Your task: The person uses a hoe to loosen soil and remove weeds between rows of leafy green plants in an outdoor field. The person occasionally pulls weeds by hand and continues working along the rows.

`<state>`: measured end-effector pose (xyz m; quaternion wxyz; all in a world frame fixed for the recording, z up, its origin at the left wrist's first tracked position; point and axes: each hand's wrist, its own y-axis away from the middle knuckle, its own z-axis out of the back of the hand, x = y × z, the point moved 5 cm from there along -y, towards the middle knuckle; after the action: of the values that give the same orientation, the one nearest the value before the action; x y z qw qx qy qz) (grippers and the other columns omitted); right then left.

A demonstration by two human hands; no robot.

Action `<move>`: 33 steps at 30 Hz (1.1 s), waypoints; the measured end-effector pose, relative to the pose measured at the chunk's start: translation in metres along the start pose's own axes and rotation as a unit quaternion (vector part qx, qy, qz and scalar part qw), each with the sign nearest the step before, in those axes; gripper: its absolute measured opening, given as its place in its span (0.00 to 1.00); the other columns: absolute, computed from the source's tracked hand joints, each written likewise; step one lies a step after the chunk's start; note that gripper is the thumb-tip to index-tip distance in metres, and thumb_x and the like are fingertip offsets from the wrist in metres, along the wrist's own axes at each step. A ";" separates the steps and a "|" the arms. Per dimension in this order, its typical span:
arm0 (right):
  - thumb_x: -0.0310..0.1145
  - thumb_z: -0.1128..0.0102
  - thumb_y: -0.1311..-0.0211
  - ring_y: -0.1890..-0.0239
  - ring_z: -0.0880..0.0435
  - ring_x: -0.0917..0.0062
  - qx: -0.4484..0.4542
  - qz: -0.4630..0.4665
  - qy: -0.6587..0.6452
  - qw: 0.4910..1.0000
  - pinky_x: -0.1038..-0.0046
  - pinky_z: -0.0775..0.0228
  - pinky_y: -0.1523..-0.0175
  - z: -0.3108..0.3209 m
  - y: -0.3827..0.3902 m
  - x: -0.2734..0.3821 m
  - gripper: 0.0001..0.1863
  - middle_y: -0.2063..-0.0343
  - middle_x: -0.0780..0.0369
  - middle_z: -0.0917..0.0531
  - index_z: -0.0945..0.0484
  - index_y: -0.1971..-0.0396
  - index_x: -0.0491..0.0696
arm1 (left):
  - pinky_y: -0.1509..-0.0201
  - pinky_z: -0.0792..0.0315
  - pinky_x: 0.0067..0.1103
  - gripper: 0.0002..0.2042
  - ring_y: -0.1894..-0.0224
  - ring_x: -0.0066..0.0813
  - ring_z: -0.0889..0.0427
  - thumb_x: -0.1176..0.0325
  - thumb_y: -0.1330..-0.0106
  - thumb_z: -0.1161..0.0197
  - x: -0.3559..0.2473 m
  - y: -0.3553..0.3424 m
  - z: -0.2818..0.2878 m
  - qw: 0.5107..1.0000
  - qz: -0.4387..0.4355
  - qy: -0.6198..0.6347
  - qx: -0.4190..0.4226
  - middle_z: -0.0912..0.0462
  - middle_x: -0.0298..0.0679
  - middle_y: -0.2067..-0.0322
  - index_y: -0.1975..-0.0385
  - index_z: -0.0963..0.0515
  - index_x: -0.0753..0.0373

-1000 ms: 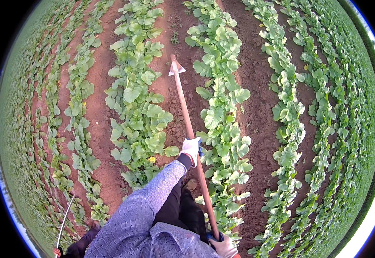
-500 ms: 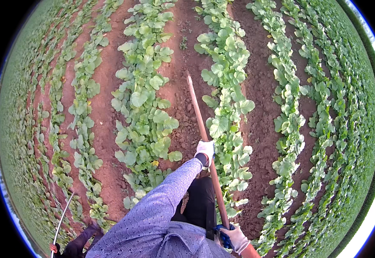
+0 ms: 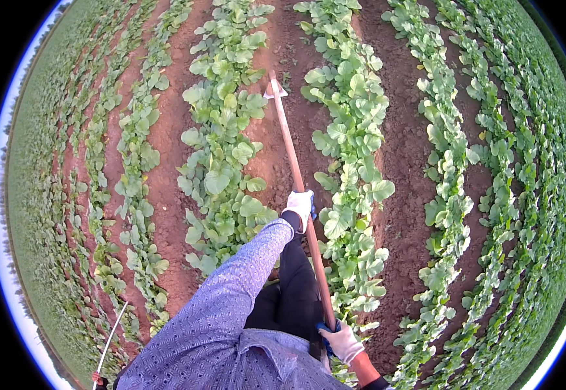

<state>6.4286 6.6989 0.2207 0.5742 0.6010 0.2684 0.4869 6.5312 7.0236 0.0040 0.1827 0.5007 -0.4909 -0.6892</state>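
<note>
A hoe [image 3: 291, 151] with a long wooden handle slants from low by my body up to a pale metal blade [image 3: 275, 88]. Its head is over the bare soil furrow [image 3: 299, 55] between two leafy green rows. My left hand [image 3: 300, 207], in a white and blue work glove, is wrapped round the middle of the handle. Gloved the same way, my right hand [image 3: 343, 342] grips the handle near its lower end. Whether the blade touches the soil is hard to tell.
A leafy crop row [image 3: 221, 149] runs along the furrow's left side and another row [image 3: 351, 130] along its right. More rows spread to both sides. At the lower left a co-worker's hand [image 3: 96, 377] holds a pale pole [image 3: 110, 338].
The hoe has swung forward along the furrow, and its blade now shows. My left hand has moved forward and slightly left; my right hand has shifted a little up and left.
</note>
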 end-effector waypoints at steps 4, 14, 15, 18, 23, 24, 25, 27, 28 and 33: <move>0.39 0.29 0.47 0.82 0.30 0.87 0.037 -0.076 0.014 0.996 0.78 0.36 0.76 0.042 0.030 -0.047 0.17 0.82 0.68 0.23 0.21 0.65 0.41 | 0.85 0.33 0.28 0.10 0.87 0.27 0.32 0.65 0.36 0.40 0.079 0.016 0.000 0.998 0.053 0.014 -0.042 0.32 0.32 0.87 0.77 0.31 0.58; 0.35 0.35 0.45 0.74 0.24 0.83 -0.046 0.065 -0.034 0.996 0.74 0.28 0.66 0.093 0.073 0.025 0.14 0.76 0.62 0.18 0.19 0.60 0.44 | 0.84 0.35 0.29 0.09 0.87 0.28 0.32 0.63 0.37 0.41 0.011 0.059 -0.064 0.982 0.189 0.002 0.016 0.32 0.32 0.85 0.75 0.33 0.56; 0.34 0.35 0.44 0.76 0.25 0.83 0.009 -0.046 -0.103 0.994 0.74 0.29 0.69 0.091 0.060 0.052 0.14 0.78 0.65 0.20 0.20 0.60 0.44 | 0.84 0.33 0.29 0.09 0.87 0.28 0.31 0.64 0.38 0.40 -0.024 0.050 -0.071 0.988 0.156 0.016 0.013 0.31 0.32 0.85 0.75 0.31 0.57; 0.40 0.30 0.48 0.81 0.23 0.81 -0.037 0.041 0.034 0.998 0.74 0.29 0.72 0.074 -0.022 0.095 0.19 0.81 0.62 0.20 0.21 0.63 0.39 | 0.84 0.31 0.29 0.09 0.86 0.29 0.30 0.64 0.39 0.39 -0.118 -0.026 -0.062 0.999 0.029 0.023 -0.022 0.31 0.33 0.84 0.73 0.31 0.59; 0.38 0.31 0.47 0.73 0.21 0.79 0.043 0.051 -0.034 0.997 0.74 0.27 0.63 0.066 -0.088 0.176 0.21 0.76 0.58 0.19 0.21 0.60 0.38 | 0.86 0.34 0.30 0.10 0.88 0.29 0.31 0.62 0.40 0.41 -0.188 -0.116 -0.023 0.995 -0.045 -0.050 -0.069 0.33 0.34 0.87 0.75 0.33 0.59; 0.39 0.31 0.46 0.75 0.22 0.80 0.035 0.048 -0.013 0.998 0.75 0.27 0.67 0.079 -0.097 0.151 0.20 0.78 0.60 0.20 0.21 0.61 0.38 | 0.86 0.33 0.29 0.10 0.88 0.28 0.31 0.64 0.39 0.40 -0.168 -0.108 -0.034 0.998 -0.008 0.034 -0.044 0.33 0.34 0.87 0.77 0.33 0.59; 0.39 0.30 0.47 0.82 0.25 0.83 0.048 -0.030 -0.001 0.998 0.76 0.31 0.75 0.101 -0.075 0.154 0.19 0.82 0.64 0.21 0.20 0.66 0.39 | 0.86 0.34 0.28 0.11 0.88 0.28 0.33 0.65 0.39 0.39 -0.154 -0.083 -0.049 0.997 0.008 -0.004 -0.078 0.34 0.33 0.87 0.77 0.35 0.57; 0.37 0.27 0.50 0.85 0.29 0.87 0.006 -0.038 -0.045 0.998 0.78 0.35 0.80 0.130 -0.037 0.116 0.15 0.84 0.68 0.23 0.19 0.68 0.43 | 0.86 0.34 0.28 0.11 0.87 0.27 0.32 0.66 0.38 0.37 -0.111 -0.046 -0.069 0.992 0.079 0.095 -0.009 0.33 0.32 0.86 0.75 0.35 0.57; 0.33 0.29 0.48 0.82 0.29 0.89 0.000 -0.109 -0.063 0.992 0.81 0.38 0.79 0.143 -0.006 0.100 0.14 0.81 0.70 0.23 0.20 0.63 0.43 | 0.86 0.32 0.28 0.11 0.86 0.27 0.30 0.66 0.38 0.37 -0.103 -0.007 -0.095 0.987 0.136 0.085 0.000 0.31 0.32 0.84 0.74 0.34 0.57; 0.33 0.34 0.44 0.80 0.28 0.86 -0.037 -0.101 -0.038 0.993 0.78 0.33 0.74 0.157 0.074 0.160 0.13 0.81 0.70 0.23 0.20 0.61 0.46 | 0.85 0.32 0.29 0.09 0.86 0.27 0.31 0.62 0.38 0.37 -0.052 0.046 -0.098 0.959 0.280 0.048 0.010 0.31 0.31 0.84 0.69 0.31 0.56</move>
<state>6.6130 6.7580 0.3561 0.6519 0.5671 0.2882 0.4127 6.6284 6.9931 0.0687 0.3866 0.3774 -0.6093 -0.5804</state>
